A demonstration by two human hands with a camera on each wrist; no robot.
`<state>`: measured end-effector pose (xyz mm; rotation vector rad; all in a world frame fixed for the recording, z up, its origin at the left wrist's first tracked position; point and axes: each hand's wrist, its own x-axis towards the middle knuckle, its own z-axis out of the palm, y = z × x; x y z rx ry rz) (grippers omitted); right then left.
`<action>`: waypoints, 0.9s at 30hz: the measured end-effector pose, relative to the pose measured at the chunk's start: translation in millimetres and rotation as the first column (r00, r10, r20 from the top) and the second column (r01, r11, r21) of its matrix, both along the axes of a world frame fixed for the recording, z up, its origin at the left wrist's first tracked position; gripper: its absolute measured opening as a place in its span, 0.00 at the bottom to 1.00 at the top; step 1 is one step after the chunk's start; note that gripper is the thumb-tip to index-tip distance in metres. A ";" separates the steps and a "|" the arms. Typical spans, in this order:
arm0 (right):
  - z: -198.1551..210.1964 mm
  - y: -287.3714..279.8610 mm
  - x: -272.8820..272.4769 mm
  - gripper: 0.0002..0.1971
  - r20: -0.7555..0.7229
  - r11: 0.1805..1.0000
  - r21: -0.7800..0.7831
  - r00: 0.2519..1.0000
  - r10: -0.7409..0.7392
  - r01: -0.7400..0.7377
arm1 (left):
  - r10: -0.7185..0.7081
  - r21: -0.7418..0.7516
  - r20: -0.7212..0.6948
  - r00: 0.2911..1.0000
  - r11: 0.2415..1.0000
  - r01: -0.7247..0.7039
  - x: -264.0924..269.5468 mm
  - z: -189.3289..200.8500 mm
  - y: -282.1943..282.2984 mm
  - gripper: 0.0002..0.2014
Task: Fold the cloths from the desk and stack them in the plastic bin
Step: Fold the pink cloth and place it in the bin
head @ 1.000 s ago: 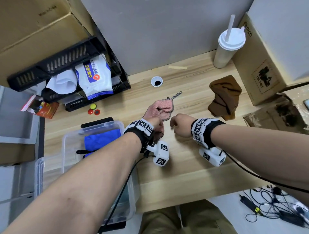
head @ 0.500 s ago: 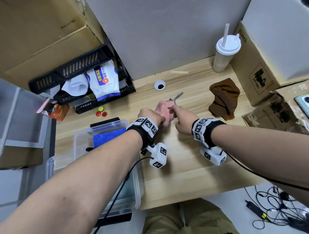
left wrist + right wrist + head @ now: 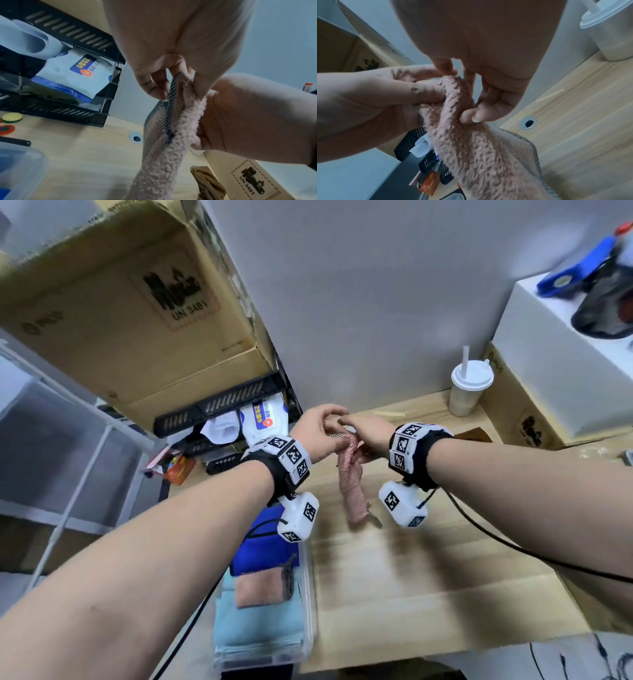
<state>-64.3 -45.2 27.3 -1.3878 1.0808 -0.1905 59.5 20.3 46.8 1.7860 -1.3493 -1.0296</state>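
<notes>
A fluffy pink cloth (image 3: 351, 484) with checkered trim hangs in a narrow bunch above the wooden desk (image 3: 411, 570). My left hand (image 3: 325, 426) pinches its top edge, thumb against fingers (image 3: 154, 89). My right hand (image 3: 368, 434) grips the same top edge just beside it, thumb (image 3: 471, 116) pressed into the pile. The clear plastic bin (image 3: 310, 594) sits at the desk's left, below my left wrist. It holds a folded blue cloth (image 3: 267, 549), a folded pink cloth (image 3: 260, 587) and a light blue cloth (image 3: 257, 628). A brown cloth (image 3: 207, 181) lies crumpled on the desk, mostly hidden behind my right wrist.
A black tray rack (image 3: 222, 409) with wipes stands at the back left under a cardboard box (image 3: 137, 313). A lidded cup with a straw (image 3: 467, 392) and another box (image 3: 524, 419) stand at the back right. A cable hole (image 3: 136, 137) is in the desk.
Both hands have risen and lifted the pink cloth off the desk so that it hangs down. My right hand, earlier empty beside it, now grips it. The head view has tilted upward.
</notes>
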 end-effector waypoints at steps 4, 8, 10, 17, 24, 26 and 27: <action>0.9 -4.7 3.2 0.09 -0.059 0.996 -0.073 0.997 0.050 -0.055 | 0.013 0.012 -0.021 1.000 1.000 -0.012 3.5 6.4 5.5 0.20; -9.4 -3.6 -2.5 0.08 -0.157 0.977 -0.187 0.979 -0.131 0.101 | 0.032 0.072 -0.001 0.999 0.997 -0.032 4.8 1.3 12.8 0.15; -16.2 -4.5 -6.4 0.06 -0.186 0.963 -0.231 0.966 -0.182 0.137 | 0.026 0.093 0.004 1.000 0.995 -0.027 2.7 0.5 16.3 0.15; -16.8 -3.8 -12.4 0.06 -0.284 0.899 -0.421 0.924 -0.255 0.119 | -0.157 0.233 0.084 0.984 0.963 0.134 2.4 -5.3 22.1 0.19; -15.0 -12.5 -23.8 0.08 -0.215 0.941 -0.311 0.955 -0.203 0.130 | -0.220 0.205 0.256 0.941 0.964 0.169 2.5 -2.0 21.1 0.11; -12.3 -14.9 -27.6 0.09 -0.201 0.935 -0.320 0.953 -0.225 0.154 | -0.215 0.184 0.274 0.937 0.968 0.168 2.8 -0.9 22.3 0.15; -11.8 -16.8 -29.9 0.09 -0.201 0.928 -0.332 0.949 -0.242 0.166 | -0.208 0.155 0.270 0.940 0.973 0.171 2.3 -0.9 22.6 0.16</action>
